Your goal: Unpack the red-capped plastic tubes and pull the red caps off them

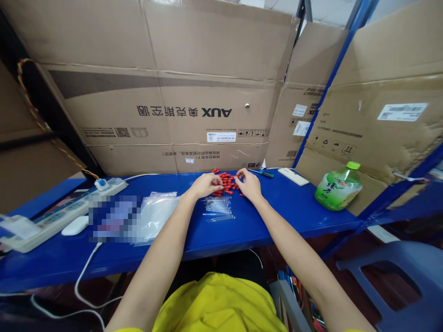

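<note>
A pile of small red caps [226,180] lies on the blue shelf [297,212] in front of me. My left hand [205,184] rests at the pile's left edge, fingers pinched on a red piece. My right hand [248,183] sits at the pile's right edge, fingers curled and pinching among the red pieces. A row of thin clear tubes [218,207] lies just below the pile, between my wrists.
Clear plastic bags [155,214], a white mouse [75,225] and a power strip [51,216] lie to the left. A green tea bottle [338,187], a white remote [293,176] and a green screwdriver [266,174] lie to the right. Cardboard boxes [180,92] stand behind; a grey chair [398,286] at lower right.
</note>
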`<action>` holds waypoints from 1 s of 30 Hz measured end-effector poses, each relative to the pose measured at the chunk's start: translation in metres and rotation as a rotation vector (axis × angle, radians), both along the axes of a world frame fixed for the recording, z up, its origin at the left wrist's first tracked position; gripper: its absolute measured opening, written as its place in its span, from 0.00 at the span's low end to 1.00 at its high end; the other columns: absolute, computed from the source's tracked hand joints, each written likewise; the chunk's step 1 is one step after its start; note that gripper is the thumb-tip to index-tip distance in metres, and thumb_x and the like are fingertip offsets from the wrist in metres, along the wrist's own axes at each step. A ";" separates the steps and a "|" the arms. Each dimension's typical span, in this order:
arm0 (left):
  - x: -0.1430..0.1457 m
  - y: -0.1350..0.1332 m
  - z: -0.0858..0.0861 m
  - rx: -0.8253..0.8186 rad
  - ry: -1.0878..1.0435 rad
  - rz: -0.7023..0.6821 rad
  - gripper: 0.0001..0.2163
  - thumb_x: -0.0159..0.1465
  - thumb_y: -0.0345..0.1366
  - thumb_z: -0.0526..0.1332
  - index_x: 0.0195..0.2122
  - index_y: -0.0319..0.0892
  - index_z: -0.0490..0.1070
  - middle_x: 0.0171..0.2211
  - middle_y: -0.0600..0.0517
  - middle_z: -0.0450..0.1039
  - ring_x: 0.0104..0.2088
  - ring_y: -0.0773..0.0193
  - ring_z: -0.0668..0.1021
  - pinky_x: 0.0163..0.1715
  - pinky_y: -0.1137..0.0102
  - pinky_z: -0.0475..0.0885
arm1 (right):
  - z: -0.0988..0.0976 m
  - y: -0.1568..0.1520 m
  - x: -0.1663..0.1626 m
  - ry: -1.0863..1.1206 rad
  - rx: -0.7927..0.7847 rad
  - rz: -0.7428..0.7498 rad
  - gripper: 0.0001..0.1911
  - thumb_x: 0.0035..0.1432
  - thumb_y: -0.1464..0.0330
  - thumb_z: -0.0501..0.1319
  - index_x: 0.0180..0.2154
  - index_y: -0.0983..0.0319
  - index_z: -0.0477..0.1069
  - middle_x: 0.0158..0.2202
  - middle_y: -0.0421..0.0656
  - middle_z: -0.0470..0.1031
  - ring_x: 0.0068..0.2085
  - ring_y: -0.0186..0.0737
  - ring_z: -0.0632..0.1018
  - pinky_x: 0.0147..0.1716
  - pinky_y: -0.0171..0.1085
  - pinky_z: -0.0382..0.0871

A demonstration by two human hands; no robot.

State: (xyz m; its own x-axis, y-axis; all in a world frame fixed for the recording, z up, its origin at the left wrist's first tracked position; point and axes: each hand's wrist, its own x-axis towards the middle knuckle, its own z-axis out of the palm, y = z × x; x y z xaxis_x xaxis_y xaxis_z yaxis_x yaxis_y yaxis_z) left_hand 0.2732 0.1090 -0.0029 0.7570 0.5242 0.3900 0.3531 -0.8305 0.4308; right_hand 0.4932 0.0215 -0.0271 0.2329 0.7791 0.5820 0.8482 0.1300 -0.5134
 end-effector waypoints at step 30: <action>0.002 -0.013 0.023 0.012 -0.685 0.156 0.09 0.67 0.40 0.62 0.44 0.41 0.76 0.42 0.47 0.75 0.38 0.63 0.79 0.41 0.67 0.75 | 0.004 -0.011 0.017 -0.245 -0.268 -0.117 0.06 0.60 0.65 0.62 0.39 0.57 0.69 0.37 0.40 0.79 0.44 0.45 0.74 0.38 0.38 0.56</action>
